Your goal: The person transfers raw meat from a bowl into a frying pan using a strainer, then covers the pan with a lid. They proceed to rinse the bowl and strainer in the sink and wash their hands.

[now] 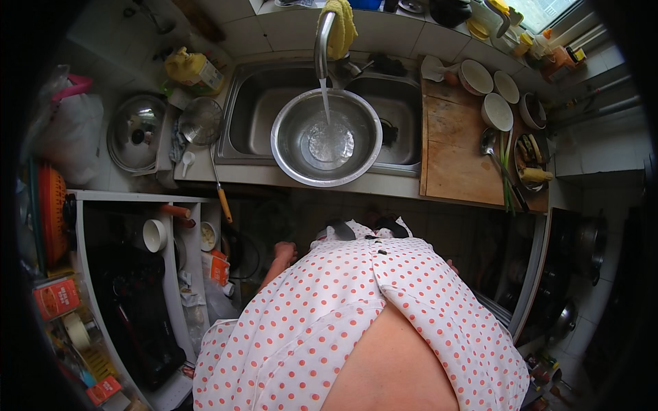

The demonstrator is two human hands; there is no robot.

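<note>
My left hand [286, 251] hangs low beside my body, below the counter edge. Its fingers look curled, and whether anything is in them is hidden. Of my right hand [452, 266] only a sliver shows past the right side of the dotted shirt. Before me a stainless steel basin [285, 146] rests across the double sink [247, 85], over the divider and the front rim. Water streams from the faucet [322, 49] into the basin, and clear water lies in its bottom. A yellow cloth [340, 31] is draped over the faucet.
A wooden cutting board [447, 149] at right bears bowls [497, 112], scallions [506, 169], a metal spoon [488, 141] and a plate of food [532, 159]. Left of the sink are a wire skimmer [200, 120], a pot lid [138, 115] and a yellow jug [193, 72]. An open cabinet [144, 196] stands below.
</note>
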